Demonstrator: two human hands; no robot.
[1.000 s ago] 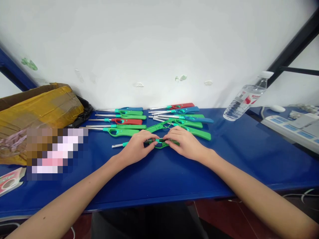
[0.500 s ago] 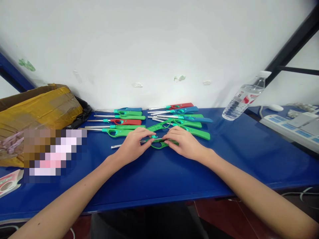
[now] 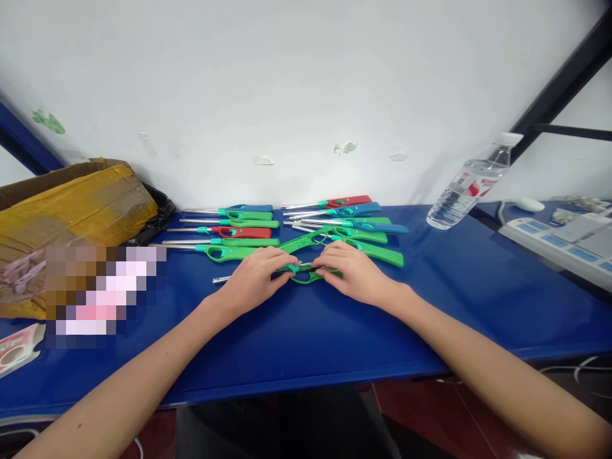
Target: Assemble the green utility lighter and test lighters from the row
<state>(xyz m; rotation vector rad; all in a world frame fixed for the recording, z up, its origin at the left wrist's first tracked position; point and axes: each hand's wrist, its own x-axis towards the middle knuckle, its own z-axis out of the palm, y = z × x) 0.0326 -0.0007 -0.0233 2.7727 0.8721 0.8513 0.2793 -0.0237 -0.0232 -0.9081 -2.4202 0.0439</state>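
A partly assembled gas lighter (image 3: 308, 278) with an open green handle and a metal tube lies low over the table between my hands. My left hand (image 3: 261, 274) is closed in a pinch on a small teal plastic piece (image 3: 289, 269) at the base of the tube, whose tip sticks out to the left. My right hand (image 3: 351, 271) has its fingers closed on the green handle, covering most of it and whatever lies inside. Just behind rests a loose green handle shell (image 3: 301, 243), its near end hidden by my left hand.
Several long lighters with green, red (image 3: 246, 233) and blue (image 3: 377, 227) handles lie in two groups along the wall. At left stand a taped cardboard box (image 3: 81, 204) and a black bag (image 3: 160, 213). A tilted water bottle (image 3: 468, 185) and a power strip (image 3: 559, 245) are at right.
The teal piece in my left hand has come down from above the lighter to the base of the tube. My right hand has hardly moved.
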